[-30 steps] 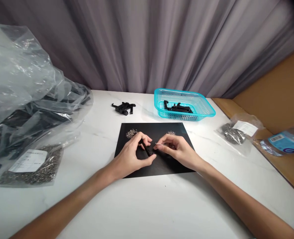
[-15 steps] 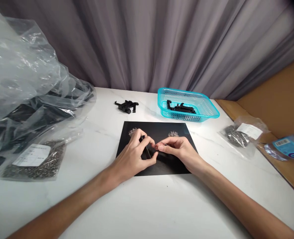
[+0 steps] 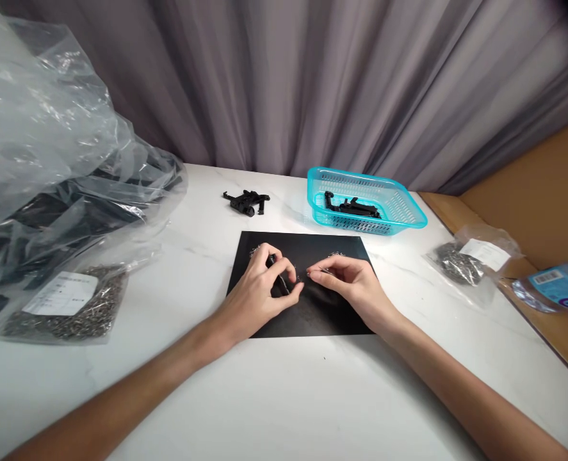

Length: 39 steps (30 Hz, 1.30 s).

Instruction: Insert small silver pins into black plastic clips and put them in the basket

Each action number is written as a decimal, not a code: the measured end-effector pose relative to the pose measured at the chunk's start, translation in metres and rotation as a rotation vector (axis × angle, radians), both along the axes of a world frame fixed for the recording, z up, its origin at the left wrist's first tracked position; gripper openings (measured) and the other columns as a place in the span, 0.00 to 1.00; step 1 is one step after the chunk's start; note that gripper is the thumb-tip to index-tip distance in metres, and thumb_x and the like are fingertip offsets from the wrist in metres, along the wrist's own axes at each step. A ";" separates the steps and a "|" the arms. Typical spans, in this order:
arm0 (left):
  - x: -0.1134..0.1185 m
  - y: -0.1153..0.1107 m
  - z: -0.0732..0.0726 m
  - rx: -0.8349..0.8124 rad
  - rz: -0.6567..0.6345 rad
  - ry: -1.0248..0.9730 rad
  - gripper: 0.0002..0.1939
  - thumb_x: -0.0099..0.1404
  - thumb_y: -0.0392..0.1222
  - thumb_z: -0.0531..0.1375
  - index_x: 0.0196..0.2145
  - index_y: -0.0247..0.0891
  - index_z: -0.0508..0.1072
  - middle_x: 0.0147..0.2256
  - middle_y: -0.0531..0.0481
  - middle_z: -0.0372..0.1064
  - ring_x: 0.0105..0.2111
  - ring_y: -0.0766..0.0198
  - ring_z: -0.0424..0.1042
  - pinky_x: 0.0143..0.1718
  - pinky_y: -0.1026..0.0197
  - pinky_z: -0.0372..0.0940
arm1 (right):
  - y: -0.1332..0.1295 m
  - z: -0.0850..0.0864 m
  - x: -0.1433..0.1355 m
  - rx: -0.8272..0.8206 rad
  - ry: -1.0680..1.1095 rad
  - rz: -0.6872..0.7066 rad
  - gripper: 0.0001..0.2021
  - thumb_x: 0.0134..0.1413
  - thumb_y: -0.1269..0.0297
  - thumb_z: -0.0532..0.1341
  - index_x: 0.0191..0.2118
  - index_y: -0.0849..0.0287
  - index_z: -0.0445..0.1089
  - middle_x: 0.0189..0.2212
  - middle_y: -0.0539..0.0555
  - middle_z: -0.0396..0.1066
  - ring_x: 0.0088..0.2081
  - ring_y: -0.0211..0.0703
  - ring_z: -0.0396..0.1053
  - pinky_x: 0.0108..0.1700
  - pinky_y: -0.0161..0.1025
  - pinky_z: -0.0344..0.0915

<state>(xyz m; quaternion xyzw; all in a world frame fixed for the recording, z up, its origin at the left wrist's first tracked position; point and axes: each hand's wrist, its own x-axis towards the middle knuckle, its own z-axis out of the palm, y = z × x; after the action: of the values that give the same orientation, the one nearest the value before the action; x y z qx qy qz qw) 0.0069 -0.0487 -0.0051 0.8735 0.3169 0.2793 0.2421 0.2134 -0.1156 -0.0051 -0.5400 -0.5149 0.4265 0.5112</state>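
Over the black mat [image 3: 312,317] my left hand [image 3: 264,282] is closed around a black plastic part [image 3: 280,282], mostly hidden by the fingers. My right hand [image 3: 353,282] is closed in a pinch just right of it, with a small shiny metal piece [image 3: 308,273] showing at the fingertips. Its exact kind is too small to tell. The two hands are a little apart. Behind my left hand lies a small pile of metal pieces [image 3: 255,251], partly covered. Another pile of metal pieces [image 3: 336,255] sits behind my right hand.
Black plastic parts [image 3: 246,203] lie beyond the mat. A blue basket [image 3: 414,224] holds more black parts. On the left are a bag of small metal pieces [image 3: 96,307] and large clear plastic bags [image 3: 38,134]. Another labelled bag [image 3: 461,262] is at the right, near a cardboard box [image 3: 533,198].
My hands have drawn apart, opening a gap between their fingertips. The black part in my left hand shows more now. The view has shifted slightly.
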 end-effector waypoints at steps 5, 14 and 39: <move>-0.003 0.002 0.010 -0.151 -0.040 0.035 0.14 0.72 0.54 0.59 0.37 0.42 0.62 0.43 0.50 0.56 0.40 0.60 0.65 0.45 0.53 0.67 | -0.006 0.007 0.004 0.101 -0.243 -0.072 0.11 0.60 0.54 0.67 0.37 0.57 0.79 0.30 0.50 0.73 0.26 0.36 0.57 0.28 0.37 0.54; -0.005 -0.002 0.008 -0.063 -0.193 0.129 0.12 0.71 0.47 0.56 0.41 0.43 0.54 0.46 0.47 0.57 0.42 0.57 0.67 0.43 0.49 0.68 | -0.009 0.008 0.005 0.134 -0.322 0.005 0.06 0.61 0.60 0.66 0.40 0.55 0.79 0.30 0.49 0.71 0.28 0.37 0.58 0.30 0.37 0.55; -0.006 0.009 0.003 0.185 -0.127 -0.168 0.36 0.57 0.44 0.75 0.60 0.43 0.67 0.54 0.45 0.71 0.55 0.54 0.73 0.59 0.48 0.71 | -0.015 0.021 0.004 0.035 -0.275 0.153 0.05 0.61 0.62 0.66 0.36 0.56 0.77 0.32 0.51 0.76 0.29 0.39 0.62 0.31 0.38 0.57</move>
<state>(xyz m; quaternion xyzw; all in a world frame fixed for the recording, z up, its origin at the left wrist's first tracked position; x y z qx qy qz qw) 0.0006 -0.0401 -0.0019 0.8840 0.2124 0.3634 0.2034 0.2175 -0.1302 0.0163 -0.5435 -0.6269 0.3774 0.4113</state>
